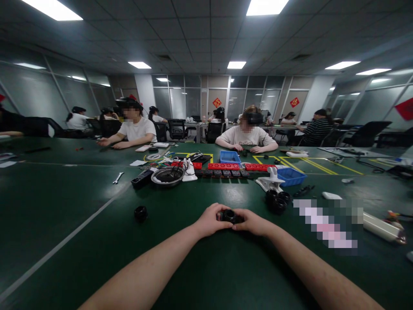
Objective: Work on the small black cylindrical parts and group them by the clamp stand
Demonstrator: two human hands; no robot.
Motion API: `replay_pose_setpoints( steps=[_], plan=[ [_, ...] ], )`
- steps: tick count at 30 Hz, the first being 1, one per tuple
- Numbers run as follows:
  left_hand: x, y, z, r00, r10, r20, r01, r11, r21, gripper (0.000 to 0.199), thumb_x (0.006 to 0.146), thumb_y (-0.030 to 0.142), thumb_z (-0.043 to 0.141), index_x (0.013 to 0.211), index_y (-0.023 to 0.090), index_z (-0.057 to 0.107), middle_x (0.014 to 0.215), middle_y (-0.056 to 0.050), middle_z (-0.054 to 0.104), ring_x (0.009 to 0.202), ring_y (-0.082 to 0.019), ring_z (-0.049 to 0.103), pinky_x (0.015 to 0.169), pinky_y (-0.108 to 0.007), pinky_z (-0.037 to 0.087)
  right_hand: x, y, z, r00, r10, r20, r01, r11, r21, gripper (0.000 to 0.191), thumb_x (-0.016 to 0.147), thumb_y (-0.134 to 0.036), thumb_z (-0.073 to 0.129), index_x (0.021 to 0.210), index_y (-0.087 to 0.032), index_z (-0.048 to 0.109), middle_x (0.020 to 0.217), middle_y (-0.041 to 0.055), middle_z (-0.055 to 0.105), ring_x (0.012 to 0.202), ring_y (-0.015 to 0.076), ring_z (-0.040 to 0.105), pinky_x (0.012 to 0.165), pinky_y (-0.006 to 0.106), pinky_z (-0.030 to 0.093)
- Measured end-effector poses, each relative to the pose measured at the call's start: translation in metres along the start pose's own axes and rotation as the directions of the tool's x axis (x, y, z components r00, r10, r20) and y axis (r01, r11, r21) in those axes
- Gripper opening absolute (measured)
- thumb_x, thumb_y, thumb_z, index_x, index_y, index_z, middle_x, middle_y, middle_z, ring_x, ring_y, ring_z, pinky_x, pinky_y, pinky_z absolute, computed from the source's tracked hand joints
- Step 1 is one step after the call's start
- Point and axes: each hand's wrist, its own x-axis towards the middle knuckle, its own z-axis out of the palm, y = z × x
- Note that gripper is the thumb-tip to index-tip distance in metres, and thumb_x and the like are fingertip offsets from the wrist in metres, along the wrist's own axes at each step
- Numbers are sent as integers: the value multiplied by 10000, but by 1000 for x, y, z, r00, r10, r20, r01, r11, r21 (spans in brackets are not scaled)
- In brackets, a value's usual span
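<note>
Low over the green table (180,271), both my hands are closed around a black round part with an opening in its top (229,214). My left hand (213,221) grips it from the left, and my right hand (250,221) from the right, with the thumbs nearly meeting at the front. My fingers cover its sides and lower part. A similar black round part (141,214) stands alone to the left. Beyond my right hand, several more black round parts (277,201) are bunched together beside a white clamp-like stand (271,181).
Ahead lie a metal bowl (167,177), a black meter-like device (142,178), red strips (223,166) and blue bins (229,156) (292,176). A wrench (118,178) rests at left, a cream cylinder (380,227) at right. Across the table sit two people (247,137) (135,129).
</note>
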Motion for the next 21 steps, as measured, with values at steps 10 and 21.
replay_pose_setpoints(
  steps=[10,21],
  plan=[
    [0,2,3,999,-20,-38,21,999,43,441,548,366,665,921,168,539,816,-3,449,561,-69,395,501,-189,341,0,3,3,994,40,-105,-49,996,-81,294,587,-262,631,832,-144,520,684,-27,506,622,110,459,533,205,337],
    [-4,10,16,951,-90,-294,172,949,264,366,541,370,664,828,189,526,812,-2,494,747,-152,483,620,-241,361,6,-7,33,867,56,-494,-358,761,-541,289,604,-387,585,738,-168,452,711,18,528,632,145,484,498,220,267]
  ],
)
